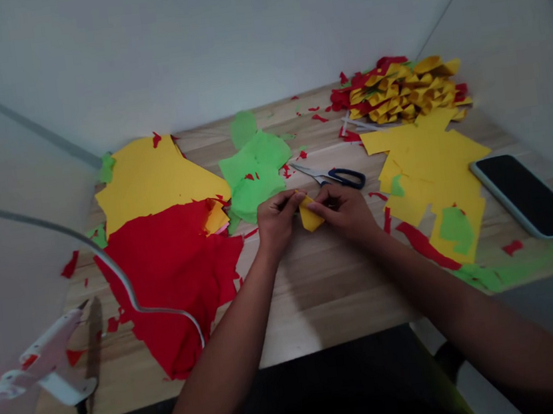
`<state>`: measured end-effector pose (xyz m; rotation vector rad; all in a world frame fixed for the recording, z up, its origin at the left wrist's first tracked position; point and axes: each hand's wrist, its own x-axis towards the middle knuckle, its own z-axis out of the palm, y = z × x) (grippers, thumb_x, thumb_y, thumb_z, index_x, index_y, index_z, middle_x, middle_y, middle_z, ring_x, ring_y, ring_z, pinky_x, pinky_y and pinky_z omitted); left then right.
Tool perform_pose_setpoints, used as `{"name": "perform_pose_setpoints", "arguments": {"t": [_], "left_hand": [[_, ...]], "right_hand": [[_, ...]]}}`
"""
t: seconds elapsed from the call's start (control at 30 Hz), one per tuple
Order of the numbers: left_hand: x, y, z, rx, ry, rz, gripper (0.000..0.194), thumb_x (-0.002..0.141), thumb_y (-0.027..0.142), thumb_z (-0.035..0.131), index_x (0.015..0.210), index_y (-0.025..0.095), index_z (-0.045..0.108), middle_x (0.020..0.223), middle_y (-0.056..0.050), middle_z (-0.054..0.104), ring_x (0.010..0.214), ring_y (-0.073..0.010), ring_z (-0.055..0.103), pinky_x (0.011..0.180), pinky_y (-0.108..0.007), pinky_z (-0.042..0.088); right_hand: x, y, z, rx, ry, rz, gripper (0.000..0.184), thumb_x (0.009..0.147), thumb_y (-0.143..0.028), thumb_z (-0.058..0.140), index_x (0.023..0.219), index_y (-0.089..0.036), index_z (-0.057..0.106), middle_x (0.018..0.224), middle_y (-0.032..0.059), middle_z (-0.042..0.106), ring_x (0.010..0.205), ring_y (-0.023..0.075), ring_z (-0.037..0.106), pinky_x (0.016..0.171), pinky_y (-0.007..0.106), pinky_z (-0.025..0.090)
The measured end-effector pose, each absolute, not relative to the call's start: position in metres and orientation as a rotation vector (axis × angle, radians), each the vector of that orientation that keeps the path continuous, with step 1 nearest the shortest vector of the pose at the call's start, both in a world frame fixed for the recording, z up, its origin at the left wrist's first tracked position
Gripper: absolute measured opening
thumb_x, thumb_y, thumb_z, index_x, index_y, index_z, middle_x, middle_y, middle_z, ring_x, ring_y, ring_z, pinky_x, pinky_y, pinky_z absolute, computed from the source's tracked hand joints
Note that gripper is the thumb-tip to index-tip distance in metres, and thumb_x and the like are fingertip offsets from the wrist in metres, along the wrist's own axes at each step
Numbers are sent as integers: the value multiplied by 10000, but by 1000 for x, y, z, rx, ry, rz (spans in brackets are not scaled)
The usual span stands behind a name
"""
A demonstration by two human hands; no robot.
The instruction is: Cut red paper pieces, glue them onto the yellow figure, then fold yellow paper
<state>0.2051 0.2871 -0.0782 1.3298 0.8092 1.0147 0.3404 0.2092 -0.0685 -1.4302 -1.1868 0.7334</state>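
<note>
"Much folded?"

"Yep, folded yellow paper heap (pixel 401 97), two o'clock. My left hand (pixel 277 222) and right hand (pixel 346 210) pinch a small folded yellow paper piece (pixel 310 220), twelve o'clock; big yellow paper sheet (pixel 149 179)'s flat, ten."

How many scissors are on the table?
1. The metal scissors with dark blue handles lie on the light wooden table, just beyond the right hand, which holds a folded yellow paper piece. More could be hidden under the paper.

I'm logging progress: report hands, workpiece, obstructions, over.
Left bare hand, right bare hand: both pinching small folded yellow paper. Blue-handled metal scissors close beyond right hand.
</note>
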Motion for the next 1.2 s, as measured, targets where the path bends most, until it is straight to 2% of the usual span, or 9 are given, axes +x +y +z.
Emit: {"name": "perform_pose_setpoints", "arguments": {"t": [0.13,0.27,0.5,0.83,1.2], "left_hand": [[205,287,-76,1295,859,1012,253,666,415,830,756,182,794,736,-37,749,669,-151,643,633,-261,509],[203,286,-75,1302,866,1027,231,669,398,823,746,182,798,747,-42,759,683,-153,652,635,-258,514],[203,286,-74,1302,884,1016,235,663,406,818,738,184,802,724,-37,760,666,-156,650,608,-251,516],[205,284,-74,1288,849,991,284,695,461,794,767,186,801,727,-24,740,664,-140,623,611,-239,495],[204,288,-73,1338,778,902,241,681,400,804,662,169,742,634,-5,667,599,-115,554,560,-226,434]], "right_hand": [[342,209,-67,-1433,-1184,750,294,794,-462,725,698,-206,616,667,-1,620,610,144,545,566,279,424],[343,209,-66,-1431,-1215,730,266,804,-428,717,704,-203,619,679,-1,612,629,143,543,577,275,417],[344,209,-65,-1449,-1227,751,314,811,-489,698,701,-209,610,648,-5,597,601,143,533,549,267,410],[344,209,-67,-1492,-1303,632,249,829,-378,675,668,-209,590,623,-18,592,574,126,491,538,261,362],[349,208,-68,-1485,-1306,692,307,796,-459,728,665,-198,633,626,-5,614,573,131,508,541,268,367]]}}
